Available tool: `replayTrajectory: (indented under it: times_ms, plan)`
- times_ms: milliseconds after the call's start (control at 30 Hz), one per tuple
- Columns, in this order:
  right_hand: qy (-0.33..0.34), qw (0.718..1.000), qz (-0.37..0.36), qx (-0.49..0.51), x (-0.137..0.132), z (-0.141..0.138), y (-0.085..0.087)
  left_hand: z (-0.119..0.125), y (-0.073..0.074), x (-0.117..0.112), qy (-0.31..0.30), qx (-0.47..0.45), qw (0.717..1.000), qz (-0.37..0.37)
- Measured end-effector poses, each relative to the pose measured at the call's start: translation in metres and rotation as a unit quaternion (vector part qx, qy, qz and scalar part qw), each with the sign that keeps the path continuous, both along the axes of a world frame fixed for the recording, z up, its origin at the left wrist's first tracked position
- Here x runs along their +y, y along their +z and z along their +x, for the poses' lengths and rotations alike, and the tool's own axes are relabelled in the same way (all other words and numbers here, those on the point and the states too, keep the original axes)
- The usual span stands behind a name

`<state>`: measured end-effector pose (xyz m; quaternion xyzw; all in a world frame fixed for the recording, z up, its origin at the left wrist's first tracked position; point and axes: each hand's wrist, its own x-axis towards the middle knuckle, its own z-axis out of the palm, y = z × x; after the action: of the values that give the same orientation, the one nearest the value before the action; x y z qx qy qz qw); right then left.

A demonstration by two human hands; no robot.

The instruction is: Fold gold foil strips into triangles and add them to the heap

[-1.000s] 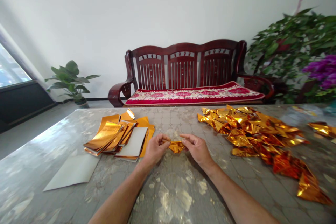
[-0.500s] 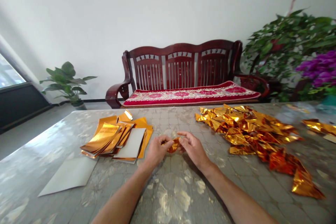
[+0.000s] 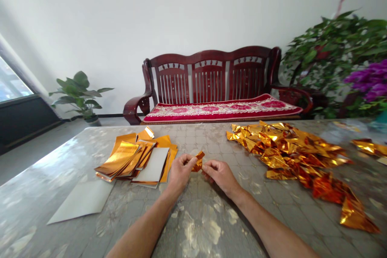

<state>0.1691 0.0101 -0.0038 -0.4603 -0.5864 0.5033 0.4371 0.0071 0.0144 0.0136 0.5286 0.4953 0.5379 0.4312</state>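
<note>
Both my hands meet at the middle of the table over a small folded piece of gold foil paper (image 3: 198, 161). My left hand (image 3: 180, 171) pinches its left side, fingers curled. My right hand (image 3: 220, 173) pinches its lower right side, fingers closed too. One corner of the piece sticks up above my fingers. A fanned stack of flat gold foil sheets (image 3: 136, 157) lies just left of my left hand. A heap of folded gold foil pieces (image 3: 290, 149) lies to the right of my right hand.
A single sheet lying white side up (image 3: 83, 201) rests at the near left on the marbled table (image 3: 199, 221). Beyond the table stand a dark red wooden bench (image 3: 211, 84), a small potted plant (image 3: 80, 94) and a large leafy plant with purple flowers (image 3: 347, 56).
My hands drew closer together and turned the small foil piece, so it now stands more upright with a corner pointing up. The view shifted slightly.
</note>
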Motion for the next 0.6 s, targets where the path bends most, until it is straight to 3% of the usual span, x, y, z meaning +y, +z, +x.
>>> replayTrajectory:
  times_ms: [267,500,600]
  plan:
    - [-0.004,1.0,0.021,0.005,-0.003,-0.003,0.004,0.0,-0.007,0.001,-0.01,0.027,1.0,-0.005]
    - [-0.038,0.988,0.132,-0.073,-0.006,-0.005,0.012,0.0,-0.003,0.0,-0.009,0.018,1.0,-0.004]
    - [-0.045,0.984,0.147,-0.085,-0.006,-0.004,0.011,0.0,-0.002,0.0,-0.007,0.014,1.0,-0.004]
